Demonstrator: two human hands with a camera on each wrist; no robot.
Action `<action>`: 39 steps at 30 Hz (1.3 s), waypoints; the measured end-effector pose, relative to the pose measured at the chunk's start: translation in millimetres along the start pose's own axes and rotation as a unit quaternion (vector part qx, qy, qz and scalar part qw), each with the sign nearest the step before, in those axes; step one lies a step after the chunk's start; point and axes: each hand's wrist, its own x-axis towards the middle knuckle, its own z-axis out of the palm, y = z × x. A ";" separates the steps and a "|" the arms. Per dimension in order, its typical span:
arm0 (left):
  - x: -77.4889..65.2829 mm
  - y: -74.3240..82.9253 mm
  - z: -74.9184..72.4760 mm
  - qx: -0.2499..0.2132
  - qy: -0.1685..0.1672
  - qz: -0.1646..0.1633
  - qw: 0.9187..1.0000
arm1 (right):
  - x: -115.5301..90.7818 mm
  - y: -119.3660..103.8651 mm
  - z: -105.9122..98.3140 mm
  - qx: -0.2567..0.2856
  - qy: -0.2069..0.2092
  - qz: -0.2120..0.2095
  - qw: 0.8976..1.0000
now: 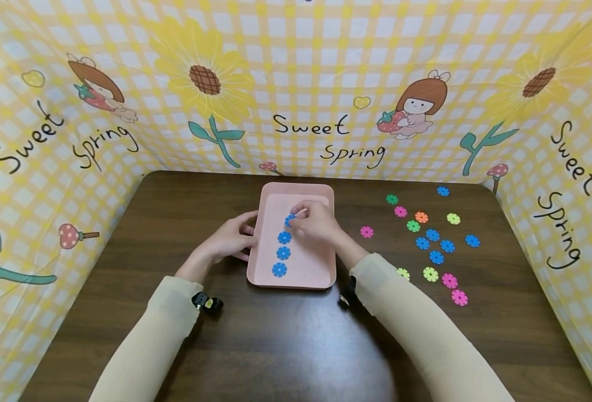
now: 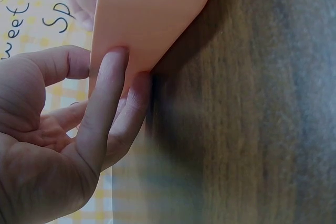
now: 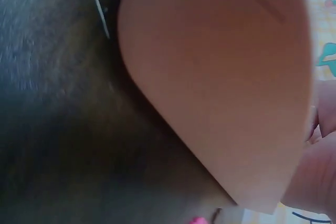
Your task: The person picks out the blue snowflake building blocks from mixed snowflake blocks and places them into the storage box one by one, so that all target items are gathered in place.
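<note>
A shallow pink tray (image 1: 316, 262) lies on the table. My left hand (image 1: 230, 239) holds its left side. In the left wrist view, fingertips (image 2: 113, 66) press the tray's outer wall (image 2: 152, 14) while another finger meets the rim. Over the tray's upper right part, my right hand (image 1: 316, 220) pinches a blue notched plastic disc (image 1: 289, 220), partly hidden by the fingers. Below it inside the tray, three like blue discs (image 1: 283, 253) form a column. The right wrist view shows mainly the tray's outer wall (image 3: 210, 87), with part of the right hand (image 3: 317, 166) at the edge.
Several loose notched discs lie right of the tray: blue (image 1: 436, 257), pink (image 1: 449, 280), green (image 1: 413, 226), yellow (image 1: 430, 274) and an orange one (image 1: 421, 217). My right forearm partly covers one yellow disc (image 1: 403, 273). Checked cloth (image 1: 306, 72) surrounds the brown table (image 1: 276, 346) behind and at both sides.
</note>
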 end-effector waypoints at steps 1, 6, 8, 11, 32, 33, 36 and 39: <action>-0.1 0.3 0.2 0.001 -0.001 0.002 1.000 | 0.6 0.4 1.6 -0.002 0.000 0.006 1.000; -0.9 1.2 0.6 0.000 0.002 0.003 1.000 | 4.3 1.2 8.5 -0.016 0.004 0.023 1.000; -1.2 1.1 0.7 -0.002 0.002 0.001 1.000 | 5.3 1.8 10.2 -0.022 0.003 0.030 0.999; -0.6 0.1 1.3 -0.003 -0.001 0.002 1.000 | 5.1 4.1 10.9 -0.025 0.000 0.038 0.999; 1.8 -1.8 0.4 -0.004 -0.006 0.000 1.000 | -43.6 5.8 -77.4 -0.031 0.035 -0.029 0.999; 2.0 -2.0 0.4 -0.005 -0.007 0.000 1.000 | -47.2 7.9 -83.6 -0.030 0.034 -0.029 0.999; 0.9 -1.6 0.2 -0.006 -0.008 -0.002 1.000 | -58.9 16.1 -101.7 -0.036 0.030 -0.030 0.998; 0.2 -1.5 0.0 -0.008 -0.009 -0.002 1.000 | -71.0 26.9 -119.5 -0.055 0.029 -0.023 0.998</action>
